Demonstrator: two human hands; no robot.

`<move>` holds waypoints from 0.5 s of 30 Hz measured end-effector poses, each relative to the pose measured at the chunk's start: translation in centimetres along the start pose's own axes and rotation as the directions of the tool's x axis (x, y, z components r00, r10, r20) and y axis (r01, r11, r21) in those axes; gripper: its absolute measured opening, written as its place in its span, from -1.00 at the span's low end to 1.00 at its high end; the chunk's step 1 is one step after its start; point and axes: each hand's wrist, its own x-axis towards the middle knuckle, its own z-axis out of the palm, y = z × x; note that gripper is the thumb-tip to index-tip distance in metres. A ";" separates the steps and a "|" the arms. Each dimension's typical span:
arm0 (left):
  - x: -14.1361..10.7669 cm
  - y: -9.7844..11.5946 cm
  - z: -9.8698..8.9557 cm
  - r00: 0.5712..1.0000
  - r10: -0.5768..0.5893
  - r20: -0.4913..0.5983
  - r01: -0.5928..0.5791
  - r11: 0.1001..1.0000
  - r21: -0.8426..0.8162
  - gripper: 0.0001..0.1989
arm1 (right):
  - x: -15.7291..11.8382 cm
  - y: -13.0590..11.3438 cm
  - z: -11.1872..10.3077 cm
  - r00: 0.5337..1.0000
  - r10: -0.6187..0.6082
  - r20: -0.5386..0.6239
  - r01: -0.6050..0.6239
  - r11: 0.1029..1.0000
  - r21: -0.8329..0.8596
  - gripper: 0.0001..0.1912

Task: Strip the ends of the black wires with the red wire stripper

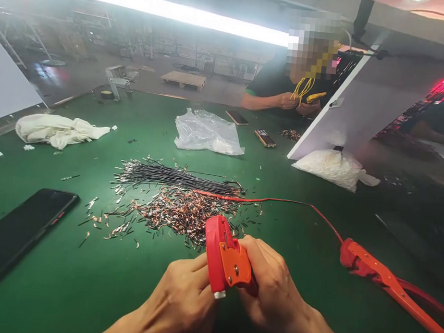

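Note:
My right hand [274, 279] is wrapped round a red and orange wire stripper [232, 262], whose head points up and away from me. Close against the stripper's left side is my left hand [184, 294], its fingers curled. Whatever its fingertips may pinch is hidden behind the knuckles and the tool. Beyond the stripper lies a heap of short black and copper wire scraps [186, 213]. Just behind that heap rests a bundle of black wires [174, 176] with bared, silvery ends on the left.
On the green table [115, 292], a second orange-red hand tool [376, 273] lies right, a thin red strip [258, 200] running toward the wires. A large phone [18, 241], white cloth [60, 131], plastic bag [209, 132] and white-filled bag [329, 167] lie around. Opposite, a person [277, 83] holds yellow wires.

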 end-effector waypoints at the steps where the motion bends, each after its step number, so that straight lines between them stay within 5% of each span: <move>1: 0.0 0.1 0.0 1.000 -0.007 0.016 0.007 1.000 0.002 -0.75 | 0.0 0.1 0.0 1.000 0.000 -0.004 -0.001 1.000 -0.015 -0.79; 12: -0.1 0.3 0.1 1.000 -0.003 -0.011 0.003 1.000 -0.023 -0.79 | -0.3 0.9 0.3 0.998 -0.030 -0.063 0.020 0.988 -0.150 -0.76; 15: -0.3 0.4 -0.2 0.999 0.033 -0.041 -0.032 0.999 0.035 -0.78 | -0.3 2.0 -0.2 0.985 0.074 -0.156 -0.111 0.964 -0.240 -0.78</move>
